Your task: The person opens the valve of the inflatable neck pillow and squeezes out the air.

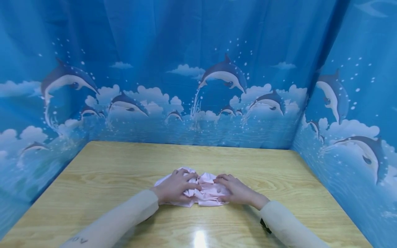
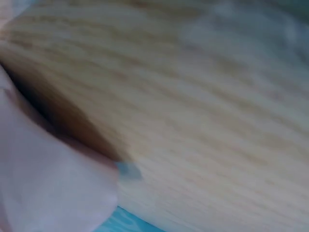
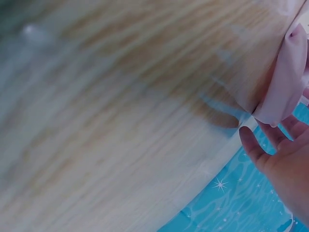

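Note:
A crumpled pale pink cloth point(image 1: 208, 193) lies bunched on the wooden table, full of folds. My left hand point(image 1: 176, 186) lies over its left part, fingers spread and bent into the folds, gripping them. At the cloth's right side, my right hand point(image 1: 237, 190) touches it with fingertips on top and thumb near the lower edge. In the right wrist view the right hand point(image 3: 289, 164) has its thumb apart from the fingers, which reach behind a hanging fold of cloth point(image 3: 287, 77). A large pink fold point(image 2: 53, 179) fills the left wrist view's lower left; the left fingers are hidden there.
The wood-grain table point(image 1: 130, 162) reaches back to a blue curtain point(image 1: 173, 41) printed with dolphins and clouds. A second curtain panel point(image 1: 350, 113) runs along the right side. Light glares off the table's front point(image 1: 200, 237).

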Available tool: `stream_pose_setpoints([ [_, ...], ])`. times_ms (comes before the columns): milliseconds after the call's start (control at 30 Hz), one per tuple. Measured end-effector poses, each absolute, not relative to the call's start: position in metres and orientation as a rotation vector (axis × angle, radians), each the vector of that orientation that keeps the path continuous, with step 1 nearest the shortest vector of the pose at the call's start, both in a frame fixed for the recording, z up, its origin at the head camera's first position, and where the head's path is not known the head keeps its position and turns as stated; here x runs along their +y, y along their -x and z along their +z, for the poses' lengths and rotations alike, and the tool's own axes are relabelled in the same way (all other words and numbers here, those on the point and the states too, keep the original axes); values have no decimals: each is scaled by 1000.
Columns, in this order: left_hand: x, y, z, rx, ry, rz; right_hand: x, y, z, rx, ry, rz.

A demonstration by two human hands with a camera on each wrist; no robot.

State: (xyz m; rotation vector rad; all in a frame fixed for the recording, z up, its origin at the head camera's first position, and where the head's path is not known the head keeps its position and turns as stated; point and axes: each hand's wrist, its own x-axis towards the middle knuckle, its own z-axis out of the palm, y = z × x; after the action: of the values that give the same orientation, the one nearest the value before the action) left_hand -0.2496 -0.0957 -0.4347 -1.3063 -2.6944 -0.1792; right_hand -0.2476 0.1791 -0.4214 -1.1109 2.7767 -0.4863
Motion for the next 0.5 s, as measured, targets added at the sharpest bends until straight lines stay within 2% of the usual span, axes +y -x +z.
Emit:
stream_pose_setpoints([
  [500,-82,244,-425,-2804,1243,-159,181,248,-421,2746,1083,-536],
])
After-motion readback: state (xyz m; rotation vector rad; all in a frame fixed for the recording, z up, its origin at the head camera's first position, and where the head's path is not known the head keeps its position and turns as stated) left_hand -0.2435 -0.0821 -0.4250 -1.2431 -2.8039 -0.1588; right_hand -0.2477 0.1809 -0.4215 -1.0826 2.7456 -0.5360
